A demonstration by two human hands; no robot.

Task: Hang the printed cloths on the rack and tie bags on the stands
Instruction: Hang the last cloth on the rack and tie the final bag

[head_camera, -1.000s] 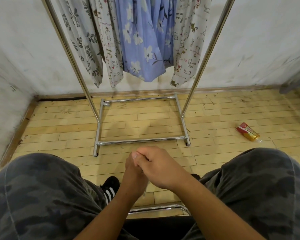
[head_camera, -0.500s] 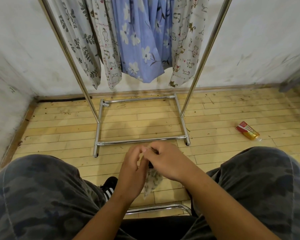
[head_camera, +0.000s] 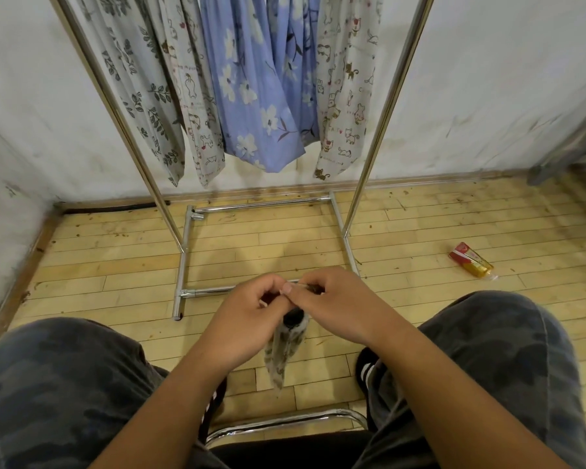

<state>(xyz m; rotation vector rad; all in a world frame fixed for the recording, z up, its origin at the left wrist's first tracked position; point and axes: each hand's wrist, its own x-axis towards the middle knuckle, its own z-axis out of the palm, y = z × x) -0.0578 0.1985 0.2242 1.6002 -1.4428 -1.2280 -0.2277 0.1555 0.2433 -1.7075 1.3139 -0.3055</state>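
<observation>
My left hand (head_camera: 247, 319) and right hand (head_camera: 332, 306) meet just in front of the rack (head_camera: 200, 293), both pinching the drawstring (head_camera: 300, 285) of a small printed bag (head_camera: 283, 353) dangling from it. Risk: an uneven pull slips the drawstring free and the bag drops.

Both bare forearms reach forward from the bottom of the view and meet at the centre, wrists nearly level. The left hand (head_camera: 247, 323) shows its back to the camera, fingers (head_camera: 268, 288) curled in towards the palm. The right hand (head_camera: 335, 308) touches it, knuckles up, thumb and forefinger pinched. Both hands pinch a thin pale cord (head_camera: 303, 284) between them.
</observation>
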